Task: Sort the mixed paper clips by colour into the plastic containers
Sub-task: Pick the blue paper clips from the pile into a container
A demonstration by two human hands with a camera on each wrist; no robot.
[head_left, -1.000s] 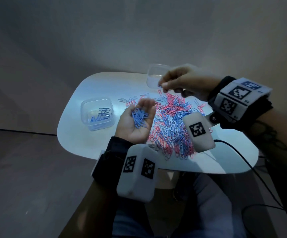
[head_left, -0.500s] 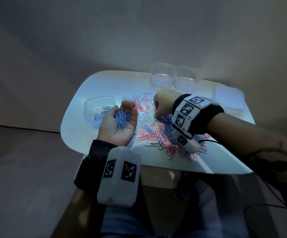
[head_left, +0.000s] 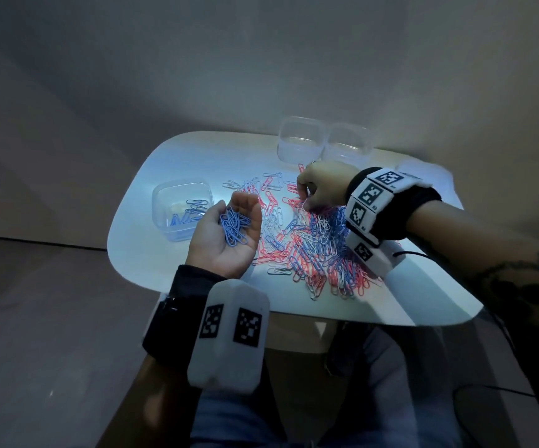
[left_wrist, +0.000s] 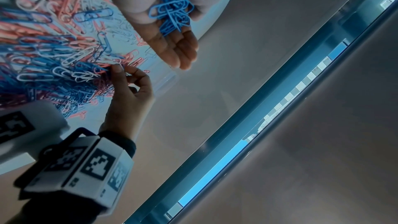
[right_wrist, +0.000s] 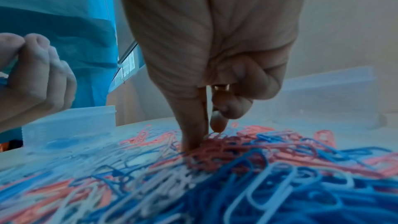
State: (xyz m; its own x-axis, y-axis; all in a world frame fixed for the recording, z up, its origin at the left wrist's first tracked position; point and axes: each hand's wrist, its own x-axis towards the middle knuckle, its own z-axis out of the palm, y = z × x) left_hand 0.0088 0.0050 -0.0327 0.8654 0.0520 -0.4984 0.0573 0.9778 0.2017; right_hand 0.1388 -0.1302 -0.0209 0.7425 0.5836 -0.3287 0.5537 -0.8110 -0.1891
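Observation:
My left hand [head_left: 236, 205] is held palm up over the table's left side, fingers curled round a bunch of blue paper clips [head_left: 234, 226], also seen in the left wrist view as blue paper clips [left_wrist: 172, 13]. A mixed pile of blue, pink and white clips [head_left: 313, 250] covers the middle of the white table [head_left: 165, 260]. My right hand [head_left: 305, 202] reaches down into the pile's far side. Its thumb and forefinger [right_wrist: 193, 125] pinch a thin pale clip at the pile's top, the other fingers curled. A clear container [head_left: 165, 202] left of my left hand holds several blue clips.
Two empty clear containers [head_left: 299, 140] [head_left: 349, 145] stand side by side at the table's back edge, just behind my right hand. A pale flat lid-like piece [head_left: 413, 166] lies at the back right. A black cable [head_left: 413, 253] runs off the right side.
My right hand came down from beside the back container into the pile, then shifted slightly toward the far side. My left hand stayed cupped with the blue clips.

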